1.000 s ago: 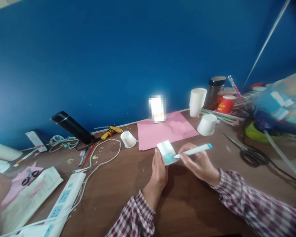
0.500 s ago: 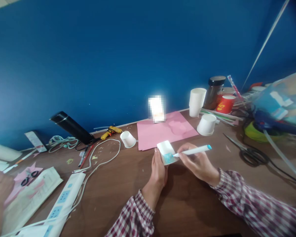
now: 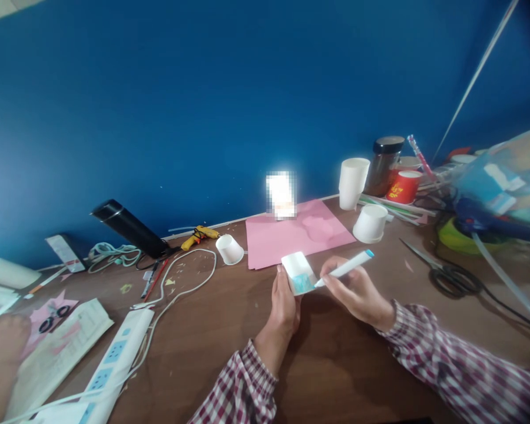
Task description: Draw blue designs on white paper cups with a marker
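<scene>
My left hand (image 3: 284, 303) is closed around the left side of a small white paper cup (image 3: 295, 263), held tilted above the brown table. A light-blue patch (image 3: 303, 282) covers the cup's lower part. Between the thumb and fingers of my right hand (image 3: 353, 288) is a white marker (image 3: 348, 264) with a blue end. Its tip points down-left, by the right edge of the blue patch; whether it touches the cup I cannot tell. Behind the cup lies pink paper (image 3: 269, 241).
White cups (image 3: 229, 249) (image 3: 370, 224) and scissors (image 3: 453, 280) stand or lie around. At left are a power strip (image 3: 115, 353), cables, a black cylinder (image 3: 130, 227), a yellow glue gun (image 3: 198, 237) and another person's hand (image 3: 4, 341). A red cup (image 3: 404, 187) is at back right.
The marker's tip has shifted slightly right and down, towards the cup's edge, and its blue end has tipped up and left. The other person's hand has moved a little.
</scene>
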Demonstrator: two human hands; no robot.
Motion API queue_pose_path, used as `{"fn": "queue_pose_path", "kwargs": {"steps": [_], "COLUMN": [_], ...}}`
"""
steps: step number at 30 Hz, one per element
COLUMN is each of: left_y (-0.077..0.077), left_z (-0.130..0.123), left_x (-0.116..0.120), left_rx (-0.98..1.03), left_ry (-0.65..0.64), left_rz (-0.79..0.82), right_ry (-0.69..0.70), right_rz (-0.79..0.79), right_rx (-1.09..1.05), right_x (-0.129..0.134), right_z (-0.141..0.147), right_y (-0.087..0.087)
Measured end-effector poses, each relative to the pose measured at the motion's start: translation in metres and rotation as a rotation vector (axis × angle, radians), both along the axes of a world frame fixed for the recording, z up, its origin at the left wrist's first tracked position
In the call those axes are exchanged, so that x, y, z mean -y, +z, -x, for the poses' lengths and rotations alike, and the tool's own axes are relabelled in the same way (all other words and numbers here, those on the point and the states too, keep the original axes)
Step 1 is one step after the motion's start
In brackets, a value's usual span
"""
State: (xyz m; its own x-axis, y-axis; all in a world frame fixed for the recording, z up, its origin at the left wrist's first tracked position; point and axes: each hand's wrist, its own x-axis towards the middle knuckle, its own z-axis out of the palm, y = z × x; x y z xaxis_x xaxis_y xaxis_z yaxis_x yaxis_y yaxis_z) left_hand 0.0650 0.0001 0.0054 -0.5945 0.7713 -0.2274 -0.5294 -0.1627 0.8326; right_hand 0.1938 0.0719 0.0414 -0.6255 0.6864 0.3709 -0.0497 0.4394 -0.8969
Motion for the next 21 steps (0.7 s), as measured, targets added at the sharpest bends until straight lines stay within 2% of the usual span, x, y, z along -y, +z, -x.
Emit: {"fn": "queue_pose_path", "kwargs": {"steps": [5,14,21], "left_y": [0.0068,0.007,0.0116], "left_z": [-0.0029,-0.0028,-0.004], "left_x": [-0.0007,-0.0001,0.0007], "left_rx": [0.02,0.013,0.03], "left_ry": [-0.039,-0.049,-0.014], "left_rz": [-0.079,-0.075,-0.008], "right_ry": [-0.046,-0.072,0.015], "right_rz": [-0.026,-0.018,0.009], "right_rx": [-0.017,-0.029,-0.007], "right_x": [0.0005,0.0018,0.0023], "right_z": [0.0015,0.0039,0.0007], "right_y": [-0.0021,-0.0007,-0.0016]}}
